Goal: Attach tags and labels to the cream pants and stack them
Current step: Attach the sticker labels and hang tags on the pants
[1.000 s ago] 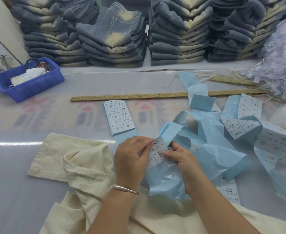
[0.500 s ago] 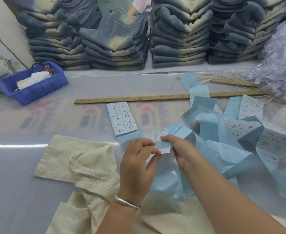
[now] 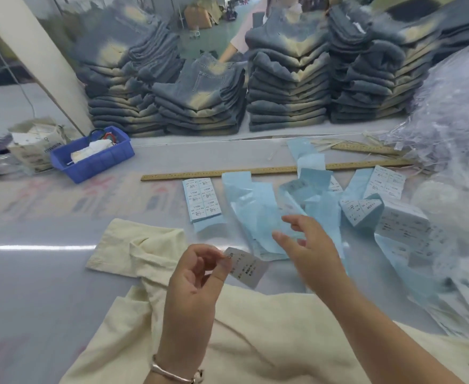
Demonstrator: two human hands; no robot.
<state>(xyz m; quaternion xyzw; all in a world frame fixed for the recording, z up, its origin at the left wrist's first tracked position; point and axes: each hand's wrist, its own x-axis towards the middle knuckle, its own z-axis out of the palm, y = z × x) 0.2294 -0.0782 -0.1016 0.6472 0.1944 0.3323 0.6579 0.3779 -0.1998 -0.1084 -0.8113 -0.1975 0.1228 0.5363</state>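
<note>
Above the cream pants (image 3: 255, 336) spread on the bench (image 3: 33, 273), my left hand (image 3: 194, 284) now pinches one label (image 3: 246, 266) peeled free of the blue backing (image 3: 255, 217), which my right hand (image 3: 308, 250), fingers apart, has released; ready for sticking.

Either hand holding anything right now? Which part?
Left hand pinches a printed label by its left edge, thumb and fingertip grip. Right hand holds nothing, fingers relaxed above the blue backing sheets.

Bare table (image 3: 47, 273) open to my left, cream pants (image 3: 255, 342) under my wrists, blue label strips (image 3: 255, 217) crowding ahead-right, wooden ruler (image 3: 216, 173) beyond, blue bin (image 3: 100, 162) far-left, jeans stacks (image 3: 288, 92) walling the back
</note>
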